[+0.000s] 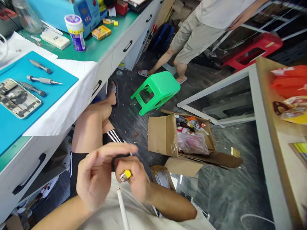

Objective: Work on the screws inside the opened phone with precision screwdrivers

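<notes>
My right hand (135,180) is closed around a small yellow lighter (126,175), thumb on its top. My left hand (98,174) is cupped beside it, fingers stretched over the lighter and holding nothing. A white cigarette (122,207) juts up from the bottom of the view, its tip just below the lighter. Both hands hover above my lap and bare knee (92,123).
On the left, a workbench holds a blue mat (14,127) with an opened phone (18,98) and screwdrivers (44,80). An open cardboard box (163,135) of rubbish and a tipped green stool (158,91) lie on the floor. Another person (203,25) stands behind. A shelf (275,127) is at right.
</notes>
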`<state>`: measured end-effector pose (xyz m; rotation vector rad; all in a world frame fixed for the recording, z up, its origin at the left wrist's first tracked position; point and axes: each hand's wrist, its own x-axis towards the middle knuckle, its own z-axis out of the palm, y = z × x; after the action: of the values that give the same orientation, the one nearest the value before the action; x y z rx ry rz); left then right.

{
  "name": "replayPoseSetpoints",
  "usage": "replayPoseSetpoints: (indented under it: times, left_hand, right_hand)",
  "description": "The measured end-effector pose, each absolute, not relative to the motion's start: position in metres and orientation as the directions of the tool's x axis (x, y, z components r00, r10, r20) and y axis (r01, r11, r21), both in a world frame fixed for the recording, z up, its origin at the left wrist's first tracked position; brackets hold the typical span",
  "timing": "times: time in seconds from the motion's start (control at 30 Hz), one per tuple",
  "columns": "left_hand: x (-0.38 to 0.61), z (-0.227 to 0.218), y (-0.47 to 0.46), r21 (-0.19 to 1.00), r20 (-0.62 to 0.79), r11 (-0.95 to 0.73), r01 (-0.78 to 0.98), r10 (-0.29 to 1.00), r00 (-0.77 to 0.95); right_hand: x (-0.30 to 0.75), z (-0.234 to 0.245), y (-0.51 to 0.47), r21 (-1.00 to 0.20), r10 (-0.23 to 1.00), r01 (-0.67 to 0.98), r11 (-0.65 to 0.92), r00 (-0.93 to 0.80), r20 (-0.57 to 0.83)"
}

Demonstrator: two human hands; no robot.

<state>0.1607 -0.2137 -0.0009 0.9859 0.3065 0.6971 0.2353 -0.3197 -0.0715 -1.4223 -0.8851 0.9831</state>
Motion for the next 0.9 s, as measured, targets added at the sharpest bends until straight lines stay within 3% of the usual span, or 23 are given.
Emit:
replayPoseSetpoints:
  times: [0.1, 0.2, 0.23, 0.3, 0.4, 0.47, 0.53, 0.73, 0.9]
  left_hand:
    - [0.124, -0.008, -0.192, 0.930, 0.111, 0.083, -0.358, 0.865, 0.490]
    - [0.067, -0.004, -0.160, 0.933, 0.348, -0.355, -0.055, 0.855, 0.384]
    - [0.048, 0.000, -0.150, 0.831, 0.458, -0.549, 0.086, 0.764, 0.454]
    - [0.019, 0.009, -0.129, 0.560, 0.502, -0.776, 0.289, 0.596, 0.627]
    - [0.002, 0.020, -0.099, 0.219, 0.496, -0.926, 0.308, 0.377, 0.782]
    - [0.005, 0.023, -0.080, 0.068, 0.472, -0.964, 0.255, 0.257, 0.844]
    - [0.011, 0.025, -0.063, 0.059, 0.462, -0.975, 0.212, 0.215, 0.860]
    - [0.007, 0.020, -0.041, 0.234, 0.514, -0.972, 0.018, 0.139, 0.846]
    - [-0.006, 0.005, -0.049, 0.330, 0.573, -0.943, 0.040, 0.233, 0.786]
  right_hand:
    - [0.255, -0.079, -0.305, -1.000, 0.887, -0.027, -0.005, 0.461, -0.017]
    - [0.289, -0.087, -0.280, -1.000, 0.852, 0.031, 0.002, 0.523, 0.017]
    - [0.302, -0.088, -0.269, -0.997, 0.848, 0.071, -0.002, 0.528, 0.036]
    - [0.329, -0.085, -0.242, -0.984, 0.847, 0.179, -0.006, 0.524, 0.090]
    - [0.364, -0.069, -0.190, -0.928, 0.851, 0.373, 0.012, 0.483, 0.206]
    - [0.379, -0.053, -0.148, -0.865, 0.858, 0.499, 0.049, 0.423, 0.293]
    - [0.388, -0.038, -0.104, -0.780, 0.865, 0.618, 0.098, 0.334, 0.374]
    - [0.393, -0.023, -0.003, -0.526, 0.876, 0.825, 0.206, 0.084, 0.475]
    - [0.395, -0.037, 0.029, -0.395, 0.861, 0.890, 0.230, 0.003, 0.508]
